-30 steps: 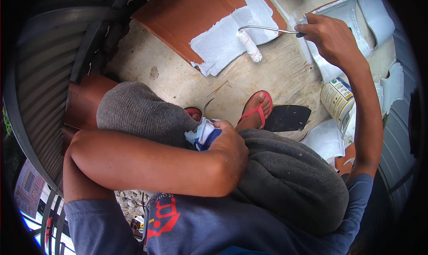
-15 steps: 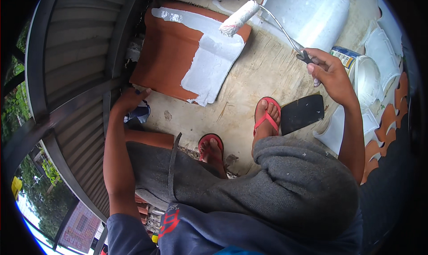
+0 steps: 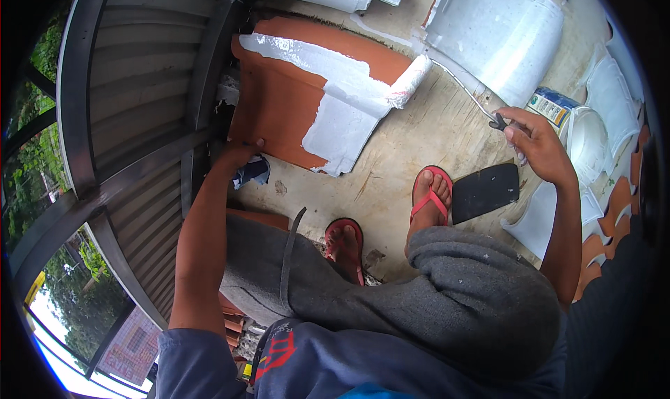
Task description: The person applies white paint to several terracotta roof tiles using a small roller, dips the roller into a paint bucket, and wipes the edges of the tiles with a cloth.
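Evidently, the step in hand is coating: a curved terracotta roof tile (image 3: 276, 106) lies on the pale, scuffed floor (image 3: 380, 182), partly covered in pale grey-white paint (image 3: 342, 120). The paint fills most of its right part and runs left in a glossy strip, leaving bare orange-brown along the far edge and across the near left. The right hand (image 3: 536, 145) is curled closed around the handle of a white-sleeved paint roller with a bent metal rod (image 3: 410, 81); the sleeve overlaps the tile's right edge, though whether it presses there I cannot tell. The left hand (image 3: 239, 153) is at the near-left corner, thumb on the tile, a crumpled blue-and-white cloth (image 3: 252, 173) just below it; how far its fingers close, and on what, is hidden. Covering the bare areas would, I judge, call for even roller pressure and a steadied tile. A white paint bucket (image 3: 587, 142) lies tipped beside the right hand.
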`<state>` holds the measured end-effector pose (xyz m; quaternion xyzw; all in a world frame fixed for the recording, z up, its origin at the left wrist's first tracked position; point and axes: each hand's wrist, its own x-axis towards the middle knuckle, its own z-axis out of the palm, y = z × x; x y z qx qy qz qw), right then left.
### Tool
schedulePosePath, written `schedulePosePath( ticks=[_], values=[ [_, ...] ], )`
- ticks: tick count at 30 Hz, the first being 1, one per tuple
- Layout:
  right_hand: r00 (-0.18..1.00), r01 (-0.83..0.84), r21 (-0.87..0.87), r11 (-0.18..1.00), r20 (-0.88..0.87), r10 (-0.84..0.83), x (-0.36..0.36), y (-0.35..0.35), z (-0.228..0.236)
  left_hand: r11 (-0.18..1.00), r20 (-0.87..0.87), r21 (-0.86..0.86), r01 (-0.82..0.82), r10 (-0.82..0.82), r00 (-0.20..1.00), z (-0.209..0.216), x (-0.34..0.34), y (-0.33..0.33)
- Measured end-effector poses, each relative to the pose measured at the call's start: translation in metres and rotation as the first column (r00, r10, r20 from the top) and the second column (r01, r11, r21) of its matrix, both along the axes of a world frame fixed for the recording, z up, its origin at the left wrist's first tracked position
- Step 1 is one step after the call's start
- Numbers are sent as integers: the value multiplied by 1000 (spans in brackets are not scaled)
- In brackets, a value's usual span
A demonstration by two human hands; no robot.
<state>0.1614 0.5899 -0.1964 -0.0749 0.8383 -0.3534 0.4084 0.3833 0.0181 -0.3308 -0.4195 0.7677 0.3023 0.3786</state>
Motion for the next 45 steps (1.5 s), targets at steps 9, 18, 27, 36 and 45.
schedulePosePath(
  ticks=[9,18,27,36,45],
  values=[
    [945,-282,-62,957,-188,266,-55,-81,4,997,123,36,74,-78,989,-26,0,-17],
    [890,-429,-128,894,-231,394,-108,-229,-12,996,68,77,48,-53,996,-46,7,-22],
    [928,-369,-205,907,-19,373,-108,-118,-21,992,48,118,35,-41,998,-34,-6,-13],
    [968,-122,-70,990,212,135,-69,23,14,990,49,139,28,-35,998,-28,2,-21],
    [987,142,-277,950,110,-116,0,7,-46,993,10,54,105,-106,994,-31,3,-18]
  ],
)
